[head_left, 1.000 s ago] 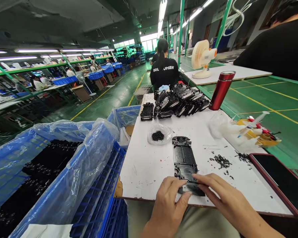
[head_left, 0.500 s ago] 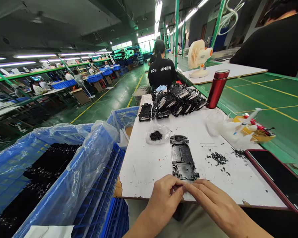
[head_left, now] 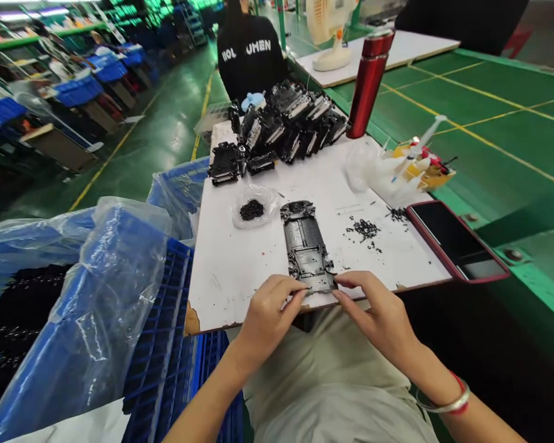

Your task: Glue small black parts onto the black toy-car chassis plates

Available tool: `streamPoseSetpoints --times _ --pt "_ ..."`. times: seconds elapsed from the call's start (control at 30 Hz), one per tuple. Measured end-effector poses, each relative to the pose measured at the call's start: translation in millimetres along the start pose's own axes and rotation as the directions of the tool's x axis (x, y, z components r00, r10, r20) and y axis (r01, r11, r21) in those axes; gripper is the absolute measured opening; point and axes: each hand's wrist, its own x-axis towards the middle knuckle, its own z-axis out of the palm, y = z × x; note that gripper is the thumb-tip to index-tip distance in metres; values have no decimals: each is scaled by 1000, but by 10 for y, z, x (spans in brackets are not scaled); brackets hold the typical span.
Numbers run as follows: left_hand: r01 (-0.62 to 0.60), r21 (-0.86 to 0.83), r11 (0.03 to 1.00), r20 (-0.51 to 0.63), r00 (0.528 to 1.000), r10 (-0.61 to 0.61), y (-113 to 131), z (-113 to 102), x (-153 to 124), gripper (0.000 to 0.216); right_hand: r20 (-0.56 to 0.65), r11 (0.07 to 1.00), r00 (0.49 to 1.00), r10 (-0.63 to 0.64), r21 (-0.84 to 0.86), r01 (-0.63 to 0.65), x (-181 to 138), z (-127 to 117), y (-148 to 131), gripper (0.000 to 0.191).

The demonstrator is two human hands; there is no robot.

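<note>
A long black plastic chassis plate [head_left: 306, 246] lies lengthwise on the white board [head_left: 231, 271], its near end at the board's front edge. My left hand [head_left: 270, 311] pinches the near left corner of the plate with curled fingers. My right hand [head_left: 373, 307] pinches the near right corner in the same way. A small clear bag of tiny black parts [head_left: 252, 209] sits just left of the plate's far end. Loose black bits [head_left: 364, 230] are scattered to its right.
A heap of black chassis parts [head_left: 281, 126] fills the board's far end beside a red flask [head_left: 368, 77]. A dark phone [head_left: 457, 241] lies at the right edge. Blue crates lined with plastic [head_left: 96, 307] stand left. A person in black [head_left: 249, 52] sits ahead.
The view has tilted down and shifted, so the board sits higher and further left in the picture. Both hands stay at the plate's near end, now apart at its two corners.
</note>
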Motion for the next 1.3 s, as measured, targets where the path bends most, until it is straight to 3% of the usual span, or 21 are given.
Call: streamPoseSetpoints --times 0.07,0.2,0.4,0.53,0.77,1.1,1.3 --pt "-31 38 999 12 999 30 -38 15 13 12 -29 995 995 94 -37 -95 -94 20 26 17" --pt "-106 115 988 49 994 101 -71 37 62 12 -75 977 983 165 -126 -174 -177 110 68 17" --pt "-206 208 956 92 977 191 -93 66 168 10 -69 942 979 192 -268 -204 -98 198 81 11" --pt "-299 278 913 113 954 278 -84 87 292 6 -98 964 974 202 -156 -216 -45 181 51 8" --pt "-429 282 858 180 902 392 -31 142 585 10 -149 942 931 334 92 -324 11 80 -11 4" --pt "-613 353 707 431 777 459 63 157 798 20 -130 932 924 359 107 -347 52 -39 -43 8" --pt "-686 387 617 522 714 467 129 155 873 22 -142 944 934 328 85 -319 57 -45 -57 6"
